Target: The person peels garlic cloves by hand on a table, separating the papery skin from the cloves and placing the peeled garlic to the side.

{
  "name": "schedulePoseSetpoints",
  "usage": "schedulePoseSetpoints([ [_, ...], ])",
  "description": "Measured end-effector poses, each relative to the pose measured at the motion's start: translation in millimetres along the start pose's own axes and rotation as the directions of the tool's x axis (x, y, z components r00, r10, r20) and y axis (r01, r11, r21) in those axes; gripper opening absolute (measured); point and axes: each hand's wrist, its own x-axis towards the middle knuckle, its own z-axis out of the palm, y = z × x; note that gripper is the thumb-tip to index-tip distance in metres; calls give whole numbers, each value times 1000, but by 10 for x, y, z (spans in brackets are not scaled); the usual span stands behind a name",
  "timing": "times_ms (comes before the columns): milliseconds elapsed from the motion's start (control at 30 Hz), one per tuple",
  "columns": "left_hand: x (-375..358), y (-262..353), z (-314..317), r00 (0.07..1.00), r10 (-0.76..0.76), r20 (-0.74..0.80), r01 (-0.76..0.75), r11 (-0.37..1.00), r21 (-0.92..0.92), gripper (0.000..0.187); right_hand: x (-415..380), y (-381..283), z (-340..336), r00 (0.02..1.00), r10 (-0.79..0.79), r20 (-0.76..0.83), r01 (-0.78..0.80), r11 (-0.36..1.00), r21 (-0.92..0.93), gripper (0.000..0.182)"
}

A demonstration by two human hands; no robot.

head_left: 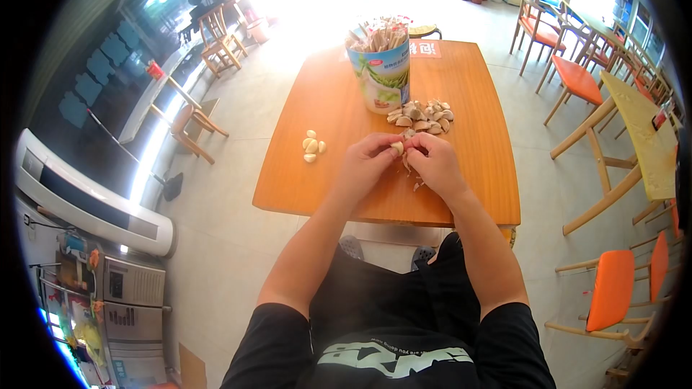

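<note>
Between my two hands is a pale garlic clove (397,148), partly peeled by the look of it. My left hand (369,162) pinches the clove from the left with thumb and forefinger. From the right, my right hand (435,164) has its fingers closed at the clove; whether they grip the clove or a bit of skin is too small to make out. Just beyond my hands lies a pile of unpeeled garlic cloves (425,115). Several peeled cloves (311,145) sit in a small group to the left. Shreds of garlic skin (418,186) lie on the wood near my right hand.
The wooden table (303,101) has a tall printed bucket (380,75) full of wrapped chopsticks or sticks at its far side. A red-and-white sign (425,48) lies behind it. Chairs (577,79) and a yellow table (641,130) stand to the right.
</note>
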Motion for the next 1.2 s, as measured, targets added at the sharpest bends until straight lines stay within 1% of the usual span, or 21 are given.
schedulePoseSetpoints([
  [33,-1,-3,1,1000,0,0,0,1000,-1,21,0,9,13,1000,-28,-14,28,1000,5,16],
  [67,-2,-3,2,1000,-14,6,15,998,-62,21,1,10,22,998,-57,-27,57,998,10,16],
  [133,-10,9,3,1000,-28,10,29,992,-124,20,-10,-36,22,998,-60,-30,59,998,-22,16],
  [200,-21,23,9,994,105,35,-109,988,106,21,-19,-78,13,998,-60,-35,58,997,-54,16],
  [300,2,5,-12,998,58,18,-60,987,151,23,-20,-73,-10,1000,-5,-14,4,996,-86,16],
  [333,-3,8,-5,998,57,17,-59,987,150,23,-10,-46,-12,1000,11,-4,-12,999,-41,16],
  [400,-8,28,13,998,-53,-15,52,996,-66,23,-10,-41,-6,1000,27,7,-27,1000,4,16],
  [467,-6,19,8,999,-51,-11,50,993,-110,23,-23,-84,19,998,-63,-16,62,998,-10,15],
  [500,-7,11,2,999,-50,-7,49,987,-155,23,-29,-125,23,998,-62,-15,62,998,-9,15],
  [533,-4,-4,-6,999,-51,-7,49,987,-154,23,-39,-177,19,998,-66,-20,65,997,-47,15],
  [600,6,-23,-10,1000,7,4,-7,1000,-28,23,-37,-169,9,997,-70,-25,67,994,-87,15],
  [667,0,-15,-9,1000,3,4,-3,1000,-15,23,-13,-56,-7,997,-80,-22,76,986,-147,16],
  [733,-9,-4,-5,1000,-1,3,1,1000,-2,22,-12,-9,-3,997,-78,-18,75,991,-109,15],
  [833,-7,2,-6,1000,-24,-8,24,998,-65,22,-44,-115,-1,998,-65,-16,63,996,-70,15],
  [900,-11,0,-17,999,52,8,-53,997,62,23,-51,-155,5,998,-53,-15,52,996,-67,14],
  [967,-11,1,-22,998,57,22,-58,996,72,23,-48,-138,-11,996,-90,-18,85,982,-170,14],
  [1000,-11,1,-20,997,61,36,-64,995,81,23,-41,-118,-20,996,-89,-19,85,982,-171,14],
  [1033,-9,4,-14,998,61,36,-64,995,80,23,-31,-88,-27,996,-87,-17,83,984,-159,15],
  [1100,-7,17,-8,999,-38,-10,38,999,-2,24,-27,-51,-19,996,-85,-13,82,986,-147,16],
  [1133,-8,17,-10,999,-37,-11,37,999,-2,24,-25,-41,-12,995,-97,-14,95,988,-126,15],
  [1200,-6,11,-16,998,-59,-5,58,993,-103,24,-32,-80,-4,994,-111,-14,109,989,-104,15],
])
